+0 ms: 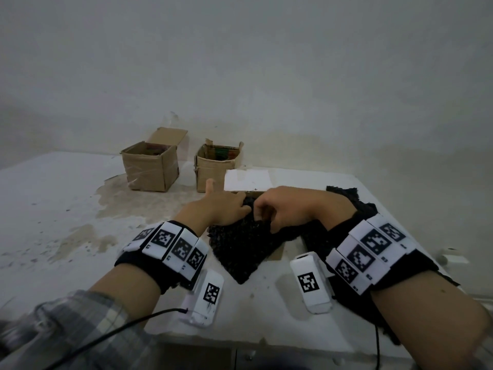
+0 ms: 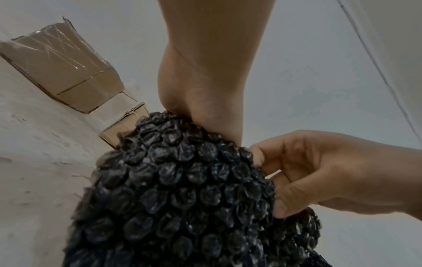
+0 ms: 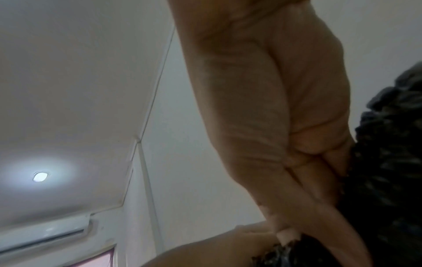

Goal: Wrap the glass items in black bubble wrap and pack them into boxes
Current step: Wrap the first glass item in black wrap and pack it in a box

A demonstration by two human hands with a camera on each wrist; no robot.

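A bundle of black bubble wrap point(image 1: 240, 244) lies at the table's middle, and no glass shows through it. My left hand point(image 1: 224, 206) grips its far end from the left, thumb sticking up and fingers curled onto the wrap. My right hand point(image 1: 280, 209) pinches the same end from the right with bent fingers. The left wrist view has the bundle point(image 2: 182, 189) close up, the left hand point(image 2: 200, 90) pressed into its top and the right hand point(image 2: 319, 171) pinching its edge. The right wrist view shows the right hand point(image 3: 262, 117) against the wrap point(image 3: 388, 171).
Two open cardboard boxes point(image 1: 150, 166) point(image 1: 217, 166) stand at the back by the wall. A white flap point(image 1: 248, 180) and slivers of cardboard show behind and under the bundle. More black bubble wrap point(image 1: 346, 198) lies under my right forearm. The white table point(image 1: 53, 209) is stained on the left.
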